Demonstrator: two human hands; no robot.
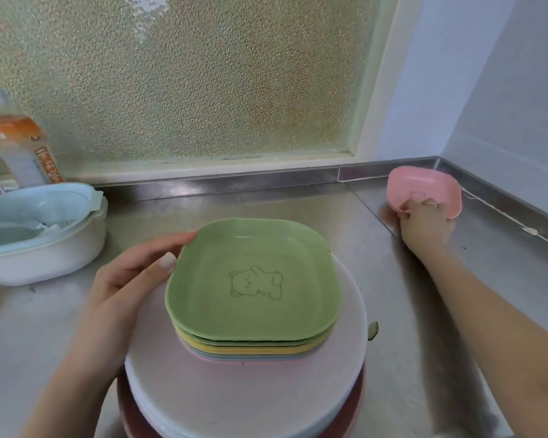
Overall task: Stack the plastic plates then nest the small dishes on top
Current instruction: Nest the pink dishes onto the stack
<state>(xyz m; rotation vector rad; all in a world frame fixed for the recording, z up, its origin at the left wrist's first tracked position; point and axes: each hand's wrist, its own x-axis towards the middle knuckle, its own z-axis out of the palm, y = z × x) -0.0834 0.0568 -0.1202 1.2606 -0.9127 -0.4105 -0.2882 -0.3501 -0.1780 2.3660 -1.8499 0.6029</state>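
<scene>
The left hand [124, 279] steadies the green dish [253, 279] topping the stack, while the right hand [424, 222], well apart, grips a tilted pink dish [424, 188] near the counter's corner, a white basin [45, 248] lying left of both.

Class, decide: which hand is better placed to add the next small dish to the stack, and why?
Right. The right hand already grips the pink dish near the counter's corner, while the left hand steadies the green dish topping the stack.

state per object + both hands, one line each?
green dish: top of the nested stack, upright
dish stack: nested on the white plate
white plate: on a red plate
pink dish: tilted, gripped
right hand: shut on pink dish
left hand: open, fingertips touching green dish's rim
bottle: upright
</scene>
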